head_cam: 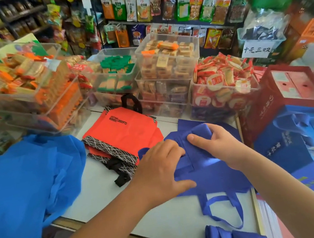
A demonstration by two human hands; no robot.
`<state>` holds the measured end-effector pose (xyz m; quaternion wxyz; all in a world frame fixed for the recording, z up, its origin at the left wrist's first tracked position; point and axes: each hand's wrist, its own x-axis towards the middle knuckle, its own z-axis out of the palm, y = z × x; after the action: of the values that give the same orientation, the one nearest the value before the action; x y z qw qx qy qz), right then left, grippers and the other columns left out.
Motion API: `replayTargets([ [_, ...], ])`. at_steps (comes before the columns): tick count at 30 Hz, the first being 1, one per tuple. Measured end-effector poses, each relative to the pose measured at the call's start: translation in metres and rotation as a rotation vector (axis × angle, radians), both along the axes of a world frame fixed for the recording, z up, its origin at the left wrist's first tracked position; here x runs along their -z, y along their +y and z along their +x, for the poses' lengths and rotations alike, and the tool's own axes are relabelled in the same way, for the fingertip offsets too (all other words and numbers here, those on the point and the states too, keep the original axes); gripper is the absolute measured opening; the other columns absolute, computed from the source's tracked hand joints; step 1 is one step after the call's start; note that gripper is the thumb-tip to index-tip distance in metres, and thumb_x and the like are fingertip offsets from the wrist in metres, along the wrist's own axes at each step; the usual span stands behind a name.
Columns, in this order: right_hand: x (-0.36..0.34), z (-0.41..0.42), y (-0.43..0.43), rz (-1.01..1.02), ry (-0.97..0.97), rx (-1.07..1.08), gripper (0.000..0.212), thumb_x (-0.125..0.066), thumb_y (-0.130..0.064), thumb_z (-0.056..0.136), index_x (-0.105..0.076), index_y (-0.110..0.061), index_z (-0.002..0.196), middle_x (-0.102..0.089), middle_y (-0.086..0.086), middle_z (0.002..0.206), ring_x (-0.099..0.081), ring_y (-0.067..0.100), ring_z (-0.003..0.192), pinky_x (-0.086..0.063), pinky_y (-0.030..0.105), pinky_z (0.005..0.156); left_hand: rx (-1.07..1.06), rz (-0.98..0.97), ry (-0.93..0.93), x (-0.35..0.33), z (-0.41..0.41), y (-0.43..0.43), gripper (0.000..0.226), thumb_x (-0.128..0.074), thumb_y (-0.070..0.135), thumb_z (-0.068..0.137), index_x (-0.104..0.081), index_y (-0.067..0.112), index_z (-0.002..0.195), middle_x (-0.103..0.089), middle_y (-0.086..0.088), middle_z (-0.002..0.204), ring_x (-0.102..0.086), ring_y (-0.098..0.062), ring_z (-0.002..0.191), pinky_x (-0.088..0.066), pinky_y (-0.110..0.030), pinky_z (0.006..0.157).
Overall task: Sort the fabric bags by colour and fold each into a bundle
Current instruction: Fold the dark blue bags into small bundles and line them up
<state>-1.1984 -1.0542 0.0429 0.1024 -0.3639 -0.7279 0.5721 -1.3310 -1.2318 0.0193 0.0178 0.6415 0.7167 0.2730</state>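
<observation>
Busy on a dark blue bag [214, 172], laid flat on the white counter [161, 222] right of centre. Left hand [160, 171] palm down on its left part, fingers curled into the cloth, thumb stretched out along a lower fold. Right hand [215, 144] just beyond, thumb pressed on top and fingers bent round a raised pleat of the same bag, pinching it. Both hands close together, not quite touching. One handle loop [222, 208] of the bag trailing toward the near edge of the counter.

Right up against the bag's left corner: a stack of orange-red bags [123, 133] with black-and-white scribbled trim and black handles ("CLASSIC FASHION" printed on the top one). Farther left, a loose heap of light blue bags [30, 179], rumpled and spilling over the counter's left edge. At the very bottom, near the front edge, a dark blue bundle [232, 235], folded and partly cut off by the frame.

Behind the bags, stacked clear tubs [166, 61] filled with wrapped snacks in orange, green and red. To the right of the counter, a red carton [276, 104] and a blue carton [287, 145], the blue one nearer. Farther back, shelves [172, 18] hung with packets, blurred in places.
</observation>
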Motion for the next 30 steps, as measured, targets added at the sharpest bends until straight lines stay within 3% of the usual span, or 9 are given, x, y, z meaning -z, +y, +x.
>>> replayTargets([
  [4,0.014,0.014,0.004,-0.164,-0.063,0.007,0.027,-0.077,-0.042,0.09,-0.075,-0.017,0.102,-0.08,0.006,0.1,-0.076,0.028,0.098,-0.056,0.056,0.099,0.022,-0.045,-0.062,0.035,-0.005,-0.005,0.013,-0.067,0.031,0.087,-0.059,0.021,0.09,-0.057,0.001,0.085,-0.056,-0.026,0.084,-0.048,-0.041,0.068],
  [7,0.021,0.029,0.012,-0.224,-0.112,0.001,0.039,-0.076,-0.043,0.09,-0.071,-0.011,0.112,-0.08,0.007,0.101,-0.077,0.028,0.094,-0.057,0.052,0.097,0.088,-0.1,-0.126,0.035,-0.012,-0.019,0.023,-0.067,0.028,0.09,-0.052,0.023,0.074,-0.051,0.005,0.075,-0.047,-0.013,0.077,-0.044,-0.035,0.065],
  [11,0.028,0.036,0.015,-0.198,-0.219,0.084,0.039,-0.075,-0.048,0.089,-0.052,-0.021,0.106,-0.07,-0.004,0.095,-0.069,0.014,0.084,-0.055,0.028,0.072,0.182,-0.124,-0.598,0.005,-0.015,-0.031,0.021,-0.078,0.017,0.09,-0.06,0.026,0.084,-0.067,0.007,0.101,-0.065,-0.008,0.114,-0.053,-0.034,0.094],
  [14,0.039,0.035,0.01,-0.337,-0.256,0.071,0.042,-0.077,-0.048,0.088,-0.066,-0.012,0.104,-0.08,0.007,0.092,-0.077,0.027,0.086,-0.061,0.042,0.084,0.154,-0.11,-0.775,-0.004,-0.017,-0.026,0.01,-0.074,0.028,0.094,-0.067,0.024,0.1,-0.072,0.009,0.117,-0.063,-0.007,0.125,-0.049,-0.033,0.104],
  [18,0.046,0.031,0.0,-0.433,-0.241,0.048,0.051,-0.074,-0.05,0.088,-0.07,-0.002,0.107,-0.076,0.022,0.104,-0.072,0.036,0.089,-0.056,0.052,0.091,-0.127,0.188,-0.94,-0.009,-0.004,-0.012,0.029,-0.057,0.031,0.105,-0.061,0.005,0.091,-0.068,-0.018,0.073,-0.07,-0.016,0.069,-0.053,-0.021,0.066],
  [20,0.046,0.028,-0.002,-0.448,-0.189,0.036,0.045,-0.07,-0.046,0.093,-0.072,-0.003,0.106,-0.076,0.022,0.105,-0.073,0.037,0.091,-0.055,0.054,0.093,-0.327,0.251,-1.068,-0.003,0.0,-0.001,0.031,-0.05,0.028,0.106,-0.052,0.003,0.088,-0.054,-0.021,0.055,-0.062,-0.03,0.048,-0.054,-0.029,0.053],
  [24,0.047,0.026,-0.008,-0.338,-0.036,-0.018,0.046,-0.076,-0.046,0.091,-0.069,-0.005,0.111,-0.076,0.018,0.107,-0.072,0.041,0.103,-0.054,0.063,0.097,-0.634,-0.032,-1.283,0.035,-0.012,0.012,0.036,-0.051,0.038,0.107,-0.045,0.013,0.081,-0.035,-0.004,0.058,-0.03,-0.018,0.041,-0.04,-0.03,0.045],
  [28,0.044,0.026,-0.018,-0.056,0.124,-0.163,0.023,-0.08,-0.029,0.089,-0.063,-0.019,0.101,-0.072,0.006,0.094,-0.07,0.032,0.088,-0.059,0.052,0.082,-0.633,-0.502,-1.428,0.055,-0.017,0.008,0.029,-0.051,0.039,0.107,-0.051,0.019,0.086,-0.04,0.005,0.053,-0.031,-0.013,0.041,-0.039,-0.023,0.048],
  [30,0.041,0.024,-0.022,0.038,0.16,-0.261,0.024,-0.081,-0.021,0.086,-0.063,-0.018,0.1,-0.066,0.004,0.087,-0.062,0.028,0.078,-0.053,0.043,0.072,-0.582,-0.652,-1.373,0.059,-0.02,0.007,0.025,-0.05,0.033,0.107,-0.053,0.018,0.087,-0.044,0.004,0.055,-0.032,-0.012,0.04,-0.038,-0.022,0.05],
])
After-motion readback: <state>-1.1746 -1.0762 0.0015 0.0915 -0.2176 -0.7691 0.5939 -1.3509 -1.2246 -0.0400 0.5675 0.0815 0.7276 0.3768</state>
